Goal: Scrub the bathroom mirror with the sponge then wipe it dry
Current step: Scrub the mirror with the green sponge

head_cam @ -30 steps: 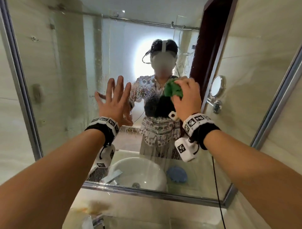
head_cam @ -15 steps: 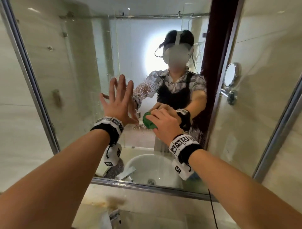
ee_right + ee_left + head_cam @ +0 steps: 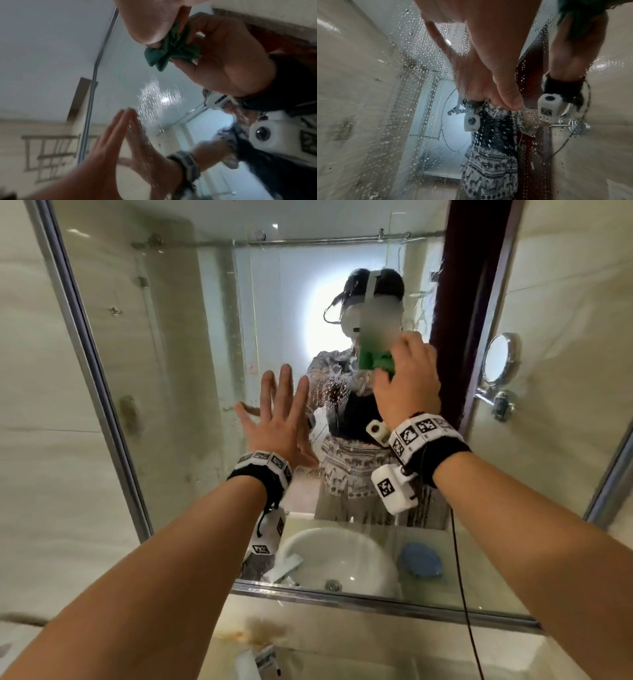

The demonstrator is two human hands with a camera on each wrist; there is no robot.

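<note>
The framed bathroom mirror [image 3: 191, 371] fills the head view, and water droplets [image 3: 419, 94] speckle its middle. My left hand [image 3: 277, 419] lies flat against the glass with straight, spread fingers and holds nothing. My right hand [image 3: 407, 385] grips a crumpled green cloth [image 3: 375, 361] and presses it on the glass up and to the right of the left hand. In the right wrist view the cloth [image 3: 169, 54] is bunched between thumb and fingers, with the left hand [image 3: 120, 135] below it touching its reflection.
The mirror reflects a white basin [image 3: 339, 556] and a blue pad [image 3: 421, 559] on the counter. A round shaving mirror [image 3: 498, 361] juts from the right wall. A faucet [image 3: 263, 659] sits below the frame's bottom edge [image 3: 376, 604]. A black cable [image 3: 459, 577] hangs from my right wrist.
My right hand swept the green cloth down to the lower centre of the glass, then back up and to the right. The left hand stayed flat on the mirror.
</note>
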